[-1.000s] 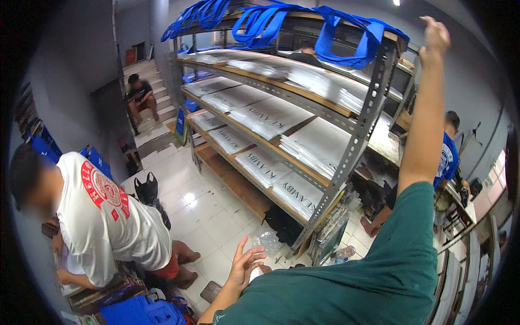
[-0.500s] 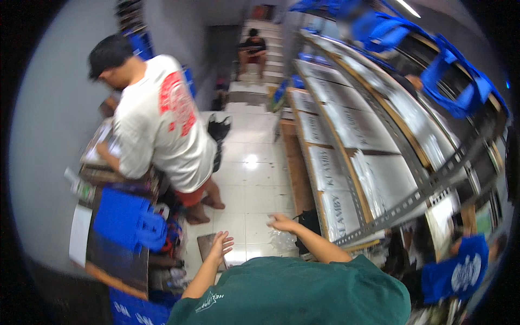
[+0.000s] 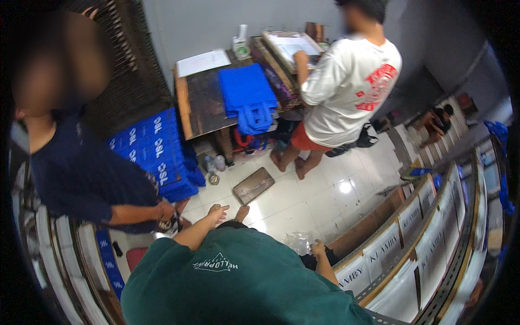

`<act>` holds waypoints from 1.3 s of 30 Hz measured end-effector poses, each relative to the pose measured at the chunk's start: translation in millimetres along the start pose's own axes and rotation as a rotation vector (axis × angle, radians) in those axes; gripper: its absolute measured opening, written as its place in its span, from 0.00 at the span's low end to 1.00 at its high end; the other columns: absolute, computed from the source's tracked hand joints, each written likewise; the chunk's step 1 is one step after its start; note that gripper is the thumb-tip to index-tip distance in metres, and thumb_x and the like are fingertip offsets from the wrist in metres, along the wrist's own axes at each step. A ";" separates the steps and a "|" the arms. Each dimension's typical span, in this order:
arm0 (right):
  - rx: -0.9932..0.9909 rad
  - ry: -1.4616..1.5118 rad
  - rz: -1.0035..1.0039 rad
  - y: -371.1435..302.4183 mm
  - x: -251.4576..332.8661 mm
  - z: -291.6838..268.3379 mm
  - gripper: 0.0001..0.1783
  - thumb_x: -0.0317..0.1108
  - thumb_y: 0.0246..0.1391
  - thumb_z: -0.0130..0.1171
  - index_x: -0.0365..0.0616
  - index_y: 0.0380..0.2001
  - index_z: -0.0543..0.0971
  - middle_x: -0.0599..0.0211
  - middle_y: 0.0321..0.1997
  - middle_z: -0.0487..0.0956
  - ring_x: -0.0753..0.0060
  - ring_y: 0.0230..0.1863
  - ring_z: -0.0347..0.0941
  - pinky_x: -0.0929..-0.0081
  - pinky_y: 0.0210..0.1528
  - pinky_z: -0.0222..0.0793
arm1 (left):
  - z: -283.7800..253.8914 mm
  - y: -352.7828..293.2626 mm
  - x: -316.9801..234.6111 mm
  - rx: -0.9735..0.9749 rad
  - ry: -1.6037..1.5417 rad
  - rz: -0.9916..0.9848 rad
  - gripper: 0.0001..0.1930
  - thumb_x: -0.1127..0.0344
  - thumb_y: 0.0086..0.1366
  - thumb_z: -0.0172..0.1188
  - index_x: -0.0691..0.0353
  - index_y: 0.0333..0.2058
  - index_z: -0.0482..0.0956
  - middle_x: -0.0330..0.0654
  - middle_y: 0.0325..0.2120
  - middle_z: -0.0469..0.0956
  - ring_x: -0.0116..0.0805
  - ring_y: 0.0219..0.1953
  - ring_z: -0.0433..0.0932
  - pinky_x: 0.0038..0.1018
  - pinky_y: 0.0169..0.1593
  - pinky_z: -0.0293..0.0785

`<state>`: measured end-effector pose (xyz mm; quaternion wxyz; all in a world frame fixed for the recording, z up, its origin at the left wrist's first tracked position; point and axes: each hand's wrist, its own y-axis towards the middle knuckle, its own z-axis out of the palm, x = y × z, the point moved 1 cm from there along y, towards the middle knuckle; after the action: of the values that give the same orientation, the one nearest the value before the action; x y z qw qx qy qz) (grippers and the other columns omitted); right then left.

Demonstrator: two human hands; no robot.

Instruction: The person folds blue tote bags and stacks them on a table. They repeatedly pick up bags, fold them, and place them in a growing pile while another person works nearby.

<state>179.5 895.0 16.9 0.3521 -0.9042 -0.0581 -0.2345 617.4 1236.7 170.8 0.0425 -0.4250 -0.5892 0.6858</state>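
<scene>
My left hand (image 3: 218, 213) is held out in front of me above the white floor, fingers loosely stretched, with nothing in it. Just beyond it on the tiles lies a flat brown rectangular board (image 3: 254, 186). Lower right, my right hand (image 3: 320, 249) hangs beside the shelf rack, its fingers loosely apart and seemingly holding nothing. Next to that hand is crumpled clear plastic (image 3: 299, 242), apparently on the floor, with a dark item partly hidden behind my arm.
A dark table (image 3: 203, 100) bears a folded blue bag (image 3: 249, 92); stacked blue printed bags (image 3: 157, 146) stand beside it. One person (image 3: 352, 86) works at a frame; another (image 3: 86, 168) stands close at left. Racks (image 3: 390, 244) of white printed panels line the right. Someone sits on the stairs (image 3: 433, 127).
My view has swung left, bringing the person in dark clothes and the blue stack into sight. My right hand has drawn lower, nearer the rack; my left stays held out.
</scene>
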 end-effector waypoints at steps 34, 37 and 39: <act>0.624 -0.431 -0.535 -56.9 218.0 199.2 0.34 0.29 0.44 0.54 0.40 0.57 0.56 0.61 0.29 0.72 0.71 0.27 0.69 0.72 0.24 0.65 | -173.3 -108.3 271.7 0.032 0.743 0.431 0.34 0.43 0.45 0.57 0.59 0.48 0.70 0.56 0.49 0.66 0.52 0.52 0.64 0.41 0.53 0.61; 0.756 -0.586 -0.706 -185.0 332.5 294.5 0.33 0.30 0.43 0.54 0.40 0.55 0.58 0.58 0.32 0.72 0.67 0.31 0.68 0.70 0.29 0.65 | -195.0 -161.6 293.6 -0.225 0.425 0.137 0.38 0.39 0.49 0.55 0.65 0.50 0.68 0.55 0.53 0.64 0.50 0.55 0.62 0.38 0.55 0.60; 0.857 -0.694 -0.849 -259.8 375.6 353.9 0.33 0.30 0.42 0.54 0.40 0.55 0.59 0.56 0.34 0.72 0.64 0.34 0.68 0.68 0.32 0.64 | -217.7 -158.5 370.1 -0.305 0.197 0.206 0.37 0.42 0.51 0.54 0.64 0.53 0.64 0.55 0.51 0.65 0.49 0.55 0.62 0.37 0.55 0.60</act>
<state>576.7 1301.1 122.7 0.5169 -0.6072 -0.6034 -0.0059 450.0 1659.6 119.5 -0.0352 -0.5495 -0.6327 0.5445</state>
